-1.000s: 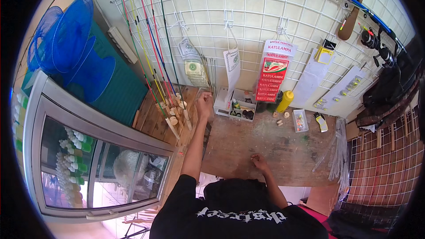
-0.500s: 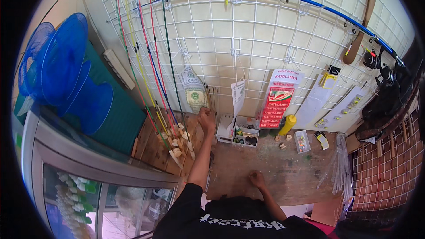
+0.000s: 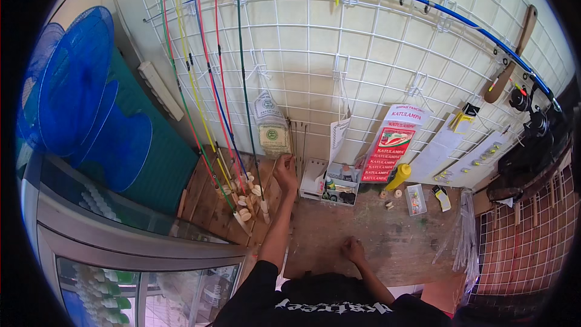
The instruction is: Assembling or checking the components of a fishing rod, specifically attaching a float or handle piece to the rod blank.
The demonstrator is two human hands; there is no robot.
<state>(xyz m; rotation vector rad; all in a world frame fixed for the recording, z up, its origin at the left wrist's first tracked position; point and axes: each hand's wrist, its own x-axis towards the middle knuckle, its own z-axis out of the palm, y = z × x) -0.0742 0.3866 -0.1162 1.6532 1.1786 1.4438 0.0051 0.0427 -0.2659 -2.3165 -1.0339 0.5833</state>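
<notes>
My left hand [image 3: 284, 171] is raised to the wire grid wall, its fingers pinched at the lower corner of a pale green and white packet [image 3: 274, 136]. That packet hangs in a bunch from a hook on the grid. Low over the wooden table [image 3: 387, 239], my right hand [image 3: 353, 249] is closed with curled fingers. Whether anything lies inside them is hidden. Just right of my left hand stands a white compartment box [image 3: 339, 197] holding small bottles and dark pieces.
Coloured fishing rods [image 3: 209, 79] with wooden-looking handles stand at the left, beside blue nets [image 3: 91, 97] and a glass cabinet [image 3: 139, 248]. Red packets [image 3: 387, 151] hang in the middle. A yellow bottle [image 3: 397, 177], small tray [image 3: 416, 200] and clear plastic strips [image 3: 465, 236] line the table.
The whole view has shifted, so the wall things sit further right. My left hand stays at the packets' lower end, and the packets hang straighter. My right hand has hardly moved.
</notes>
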